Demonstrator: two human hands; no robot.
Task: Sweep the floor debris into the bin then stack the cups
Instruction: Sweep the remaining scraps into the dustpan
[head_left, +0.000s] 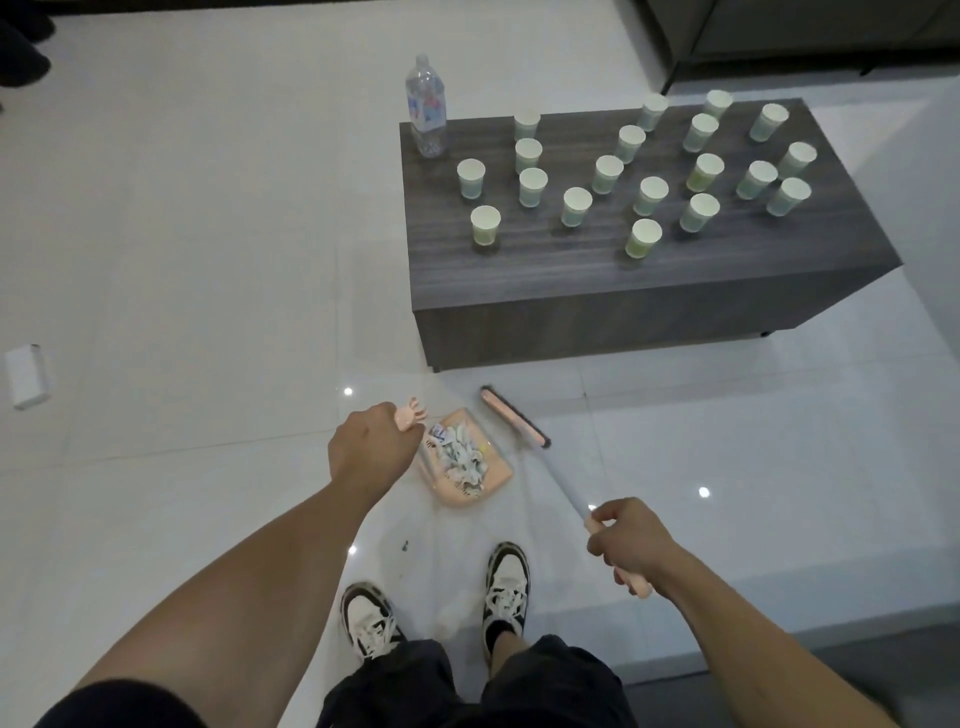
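My left hand (370, 451) grips the pink handle of a pink dustpan (493, 480) that sits on the white tiled floor in front of my feet. Crumpled paper debris (460, 457) fills the pan. My right hand (628, 543) grips the pink end of a broom handle. The broom head (515, 415) lies on the floor just right of the pan. Several paper cups (576, 205) stand apart and upright on a dark wooden low table (623, 306) further ahead to the right.
A clear plastic bottle (427, 106) stands on the table's far left corner. A white box (28, 375) lies on the floor at the far left. A dark sofa base (779, 36) is at the top right. My two shoes (506, 590) stand below the dustpan.
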